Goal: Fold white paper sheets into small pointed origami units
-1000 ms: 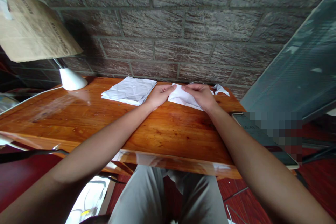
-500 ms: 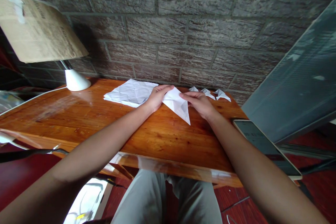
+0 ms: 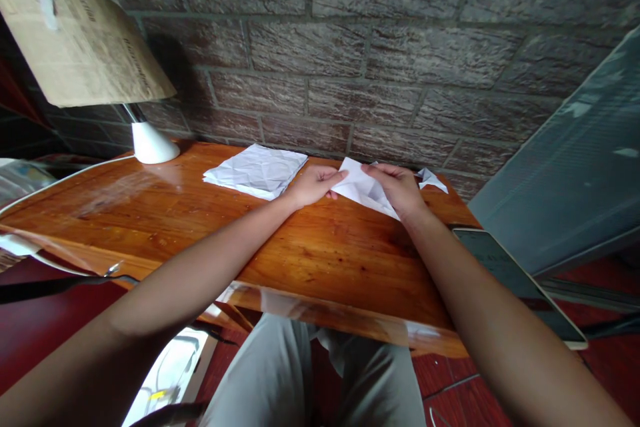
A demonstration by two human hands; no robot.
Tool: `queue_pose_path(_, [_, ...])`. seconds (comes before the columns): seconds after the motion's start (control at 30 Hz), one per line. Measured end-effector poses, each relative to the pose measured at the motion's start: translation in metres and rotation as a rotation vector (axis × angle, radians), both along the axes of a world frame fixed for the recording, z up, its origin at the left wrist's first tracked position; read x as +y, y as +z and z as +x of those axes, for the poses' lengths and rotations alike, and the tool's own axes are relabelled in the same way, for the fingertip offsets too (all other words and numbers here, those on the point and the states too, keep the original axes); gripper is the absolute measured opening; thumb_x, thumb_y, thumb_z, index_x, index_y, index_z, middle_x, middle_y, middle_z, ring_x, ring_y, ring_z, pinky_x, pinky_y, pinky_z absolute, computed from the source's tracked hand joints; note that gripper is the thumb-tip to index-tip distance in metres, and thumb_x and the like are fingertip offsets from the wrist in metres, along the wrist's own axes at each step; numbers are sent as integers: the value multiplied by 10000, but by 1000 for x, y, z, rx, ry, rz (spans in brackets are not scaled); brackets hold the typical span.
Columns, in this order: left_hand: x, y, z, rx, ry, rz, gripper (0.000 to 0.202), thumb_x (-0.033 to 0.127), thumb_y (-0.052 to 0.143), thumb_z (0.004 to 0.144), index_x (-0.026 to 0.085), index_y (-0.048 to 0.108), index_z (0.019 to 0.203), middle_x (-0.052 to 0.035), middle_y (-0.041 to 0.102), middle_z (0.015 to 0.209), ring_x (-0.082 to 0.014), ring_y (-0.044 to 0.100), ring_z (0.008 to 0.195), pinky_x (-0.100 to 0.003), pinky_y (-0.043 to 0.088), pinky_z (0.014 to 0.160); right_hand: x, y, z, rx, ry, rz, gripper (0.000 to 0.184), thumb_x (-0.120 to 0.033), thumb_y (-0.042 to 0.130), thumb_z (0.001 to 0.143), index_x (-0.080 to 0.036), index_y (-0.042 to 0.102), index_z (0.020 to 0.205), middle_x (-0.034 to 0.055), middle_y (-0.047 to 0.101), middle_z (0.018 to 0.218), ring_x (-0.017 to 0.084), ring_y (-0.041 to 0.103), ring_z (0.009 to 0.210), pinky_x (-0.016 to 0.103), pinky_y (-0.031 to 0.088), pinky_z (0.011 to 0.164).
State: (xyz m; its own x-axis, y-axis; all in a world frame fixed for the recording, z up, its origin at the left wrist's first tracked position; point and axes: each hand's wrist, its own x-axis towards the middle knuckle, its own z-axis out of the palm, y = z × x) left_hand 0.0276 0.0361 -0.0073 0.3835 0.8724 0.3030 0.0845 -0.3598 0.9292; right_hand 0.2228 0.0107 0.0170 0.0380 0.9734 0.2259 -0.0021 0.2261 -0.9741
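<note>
Between my two hands is a folded sheet of white paper [image 3: 364, 188], held a little above the wooden table. My left hand [image 3: 316, 185] pinches its left corner, thumb on top. My right hand [image 3: 397, 188] grips its upper right side, thumb and fingers closed on it and covering part of the sheet. Left of my left hand lies a stack of creased white paper [image 3: 256, 171]. Beyond my right hand a small folded paper piece [image 3: 432, 180] rests near the table's back edge; other such pieces are mostly hidden behind that hand.
A lamp [image 3: 153, 142] with a brown paper shade stands at the table's back left, its white cord running left. A tablet-like device [image 3: 520, 283] lies at the right edge, partly under my right forearm. The brick wall [image 3: 320, 47] rises directly behind the wooden table [image 3: 310, 253].
Both hands have shifted right with the folded paper. Its pointed lower corner, which hung toward me, has swung right and up, and my right hand now covers more of the small folded pieces.
</note>
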Motion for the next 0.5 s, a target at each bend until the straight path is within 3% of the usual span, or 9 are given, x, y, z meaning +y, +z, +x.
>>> queue_pose_path(0.23, [-4, -2, -1, 62, -280, -198, 399, 490, 832, 670, 135, 762, 839, -52, 744, 781, -143, 646, 664, -267, 490, 653, 4, 2, 9, -208, 113, -108, 407, -528, 858, 556, -188, 784, 767, 13, 742, 727, 152, 598, 617, 285, 449, 602])
queue_pose_path(0.33, [-1, -5, 0, -53, -224, -223, 433, 452, 857, 643, 147, 774, 939, -58, 763, 859, -153, 654, 719, -276, 488, 690, 3, 0, 6, -169, 147, -168, 424, -597, 817, 618, -216, 769, 797, 29, 758, 791, 185, 649, 678, 311, 500, 644])
queue_pose_path(0.5, [4, -3, 1, -216, 10, -308, 497, 469, 871, 614, 168, 770, 996, -84, 768, 956, -181, 676, 808, -268, 478, 683, 1, 8, 7, 85, 144, -201, 549, -747, 595, 791, -248, 729, 975, 83, 757, 1060, 253, 704, 976, 389, 589, 789])
